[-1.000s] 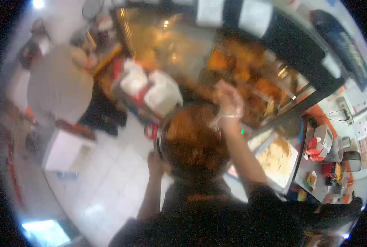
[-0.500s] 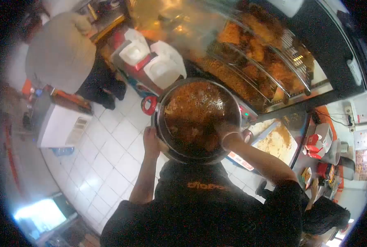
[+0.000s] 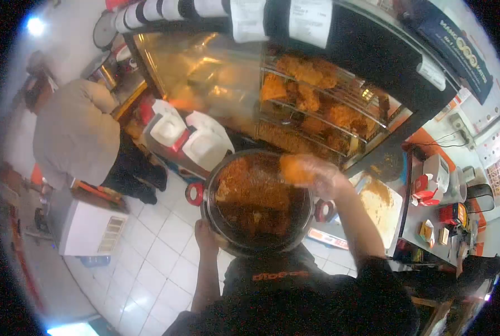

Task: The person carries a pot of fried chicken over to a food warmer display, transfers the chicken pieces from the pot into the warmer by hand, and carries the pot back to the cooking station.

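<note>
The pot (image 3: 261, 251) lies before the case (image 3: 373, 59), with food (image 3: 250, 193) in it. Chicken (image 3: 307, 71) is inside the case. Boxes (image 3: 206, 147) are ahead-left of the pot, a tray (image 3: 391, 220) right, a person (image 3: 77, 134) far left.

A round pot (image 3: 249, 250) with a shiny rim is held at its left side by the left hand (image 3: 206, 234), its open top showing reddish-brown food (image 3: 252, 193). An orange piece (image 3: 295, 169), blurred, is held in the right hand (image 3: 324, 178) over the pot's far right part.
</note>
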The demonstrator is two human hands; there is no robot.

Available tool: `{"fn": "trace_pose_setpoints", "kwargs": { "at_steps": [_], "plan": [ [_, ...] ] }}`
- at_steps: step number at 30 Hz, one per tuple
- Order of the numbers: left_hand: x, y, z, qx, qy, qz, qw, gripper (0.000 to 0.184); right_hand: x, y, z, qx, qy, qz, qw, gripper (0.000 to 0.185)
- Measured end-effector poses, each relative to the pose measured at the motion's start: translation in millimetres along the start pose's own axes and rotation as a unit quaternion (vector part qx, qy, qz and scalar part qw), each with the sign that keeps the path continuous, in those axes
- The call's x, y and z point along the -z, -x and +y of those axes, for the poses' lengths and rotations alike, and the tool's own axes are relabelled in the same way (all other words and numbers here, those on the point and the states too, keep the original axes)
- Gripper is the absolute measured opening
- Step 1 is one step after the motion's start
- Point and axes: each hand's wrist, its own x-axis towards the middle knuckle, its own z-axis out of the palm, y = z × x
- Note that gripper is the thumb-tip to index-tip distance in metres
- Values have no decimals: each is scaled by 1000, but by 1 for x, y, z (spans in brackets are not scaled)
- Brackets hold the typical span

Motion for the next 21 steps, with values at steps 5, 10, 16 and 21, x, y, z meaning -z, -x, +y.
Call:
{"fn": "trace_pose_setpoints", "kwargs": {
  "at_steps": [5,10,16,21],
  "plan": [
    [11,-8,-17,-21,-4,-6,1000,16,-8,-9,-36,298,-254,42,919,47],
    [9,-3,-9,15,43,-19,999,17,4,-51,-66,416,-316,190,831,48],
    [1,1,-4,-9,-11,7,1000,16,-28,-76,-106,347,-306,416,783,40],
    [32,-21,-40,-91,-85,-19,992,19,16,-105,-88,516,-364,269,727,37]
  ]
}}
